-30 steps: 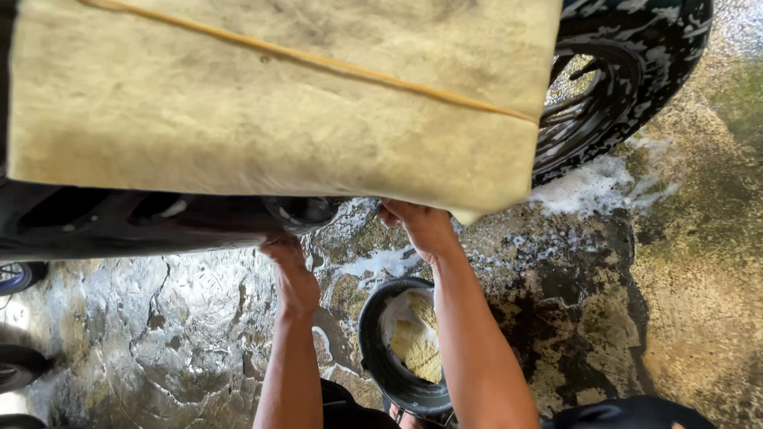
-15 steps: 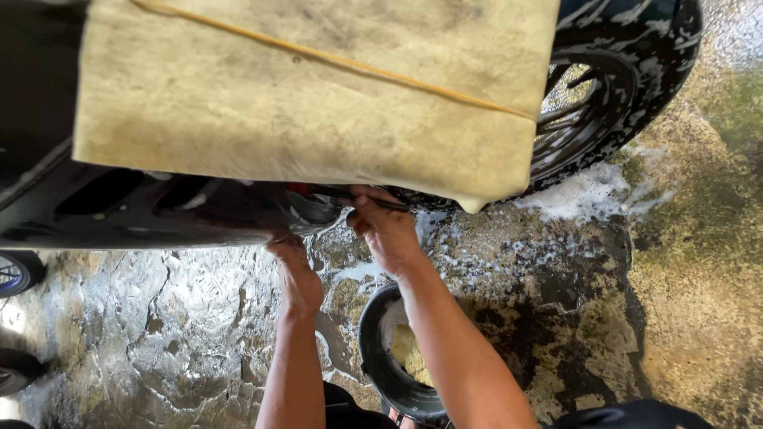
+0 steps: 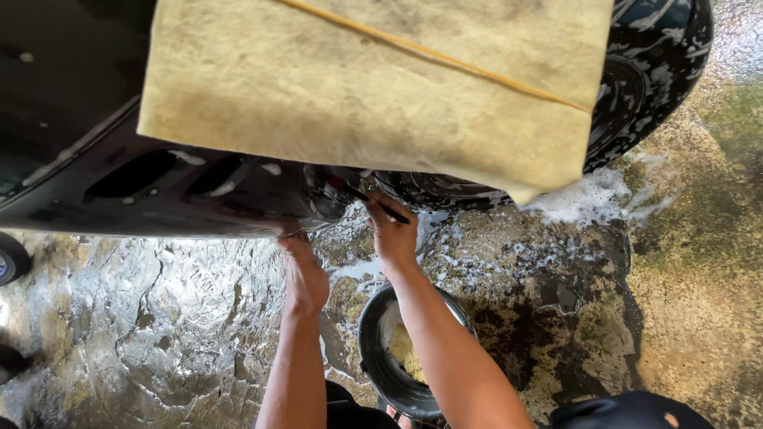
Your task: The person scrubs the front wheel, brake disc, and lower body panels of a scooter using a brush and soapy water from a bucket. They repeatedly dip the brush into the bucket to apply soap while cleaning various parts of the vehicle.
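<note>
Your left hand (image 3: 304,274) reaches up under the lower edge of the dark vehicle body (image 3: 159,191). Its fingertips are hidden beneath the panel, so you cannot tell how far they are spread or whether they hold anything.

Your right hand (image 3: 392,230) is just beside it, at the underside near the soapy wheel (image 3: 644,87). Its fingers are curled closed around a thin dark tool (image 3: 373,205), which sticks out at a slant above the knuckles toward the wet bodywork.

A large yellowish cloth (image 3: 373,87) with an orange seam is draped over the vehicle above both hands, its lower corner hanging down near the wheel.

Below your right forearm a black bucket (image 3: 377,357) stands on the wet stone ground (image 3: 159,334); a yellow sponge (image 3: 405,349) lies inside it, partly hidden by the arm. White foam (image 3: 592,195) lies on the ground under the wheel.
</note>
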